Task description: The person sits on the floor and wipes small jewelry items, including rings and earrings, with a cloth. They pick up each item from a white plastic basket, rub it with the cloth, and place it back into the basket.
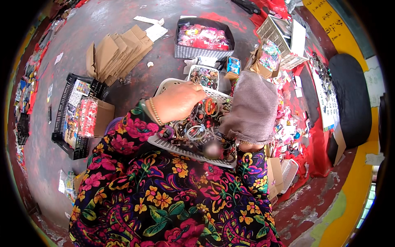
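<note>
My left hand [179,102] is over the far left part of a white plastic basket [181,154], its fingers curled together near the rim. What they hold, if anything, is hidden. The basket rests against my lap, full of tangled bracelets [196,132] and beads; an orange bracelet [210,106] stands out among them. A grey-brown cloth [254,108], perhaps a pouch, covers my right hand at the basket's right side, so its fingers do not show. A smaller white basket [204,67] of bracelets is just beyond my left fingers.
Flattened cardboard boxes [121,53] lie at the far left, above a black crate [61,119] of packages. A patterned bin [203,54] holds pink packets at the back. A cream crate [290,59] and scattered trinkets [290,113] on red cloth are to the right.
</note>
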A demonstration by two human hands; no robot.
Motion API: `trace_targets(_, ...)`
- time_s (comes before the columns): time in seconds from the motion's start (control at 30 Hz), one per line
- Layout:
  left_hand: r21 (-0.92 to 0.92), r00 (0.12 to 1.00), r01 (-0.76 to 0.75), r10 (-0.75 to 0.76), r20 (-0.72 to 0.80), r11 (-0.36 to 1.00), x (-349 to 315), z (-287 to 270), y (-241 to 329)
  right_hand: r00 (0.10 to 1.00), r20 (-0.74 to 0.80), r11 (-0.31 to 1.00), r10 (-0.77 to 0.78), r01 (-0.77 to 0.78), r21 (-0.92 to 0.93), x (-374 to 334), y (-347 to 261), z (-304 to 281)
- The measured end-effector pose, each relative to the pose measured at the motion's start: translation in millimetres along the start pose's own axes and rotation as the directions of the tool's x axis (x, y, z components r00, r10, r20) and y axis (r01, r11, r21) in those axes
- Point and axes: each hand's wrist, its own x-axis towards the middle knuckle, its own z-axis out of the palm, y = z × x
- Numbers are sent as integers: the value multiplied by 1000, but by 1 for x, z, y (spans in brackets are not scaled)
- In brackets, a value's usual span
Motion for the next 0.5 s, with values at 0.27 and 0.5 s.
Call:
trace_targets(0.27,31,990,-4,8,-139,1000,-2,19,-5,948,235,968,214,-238,77,-26,9,9)
trace_targets(0.5,-450,929,2,-168,-329,893,-18,-8,0,965,226,990,133,-140,15,-2,-9,-8)
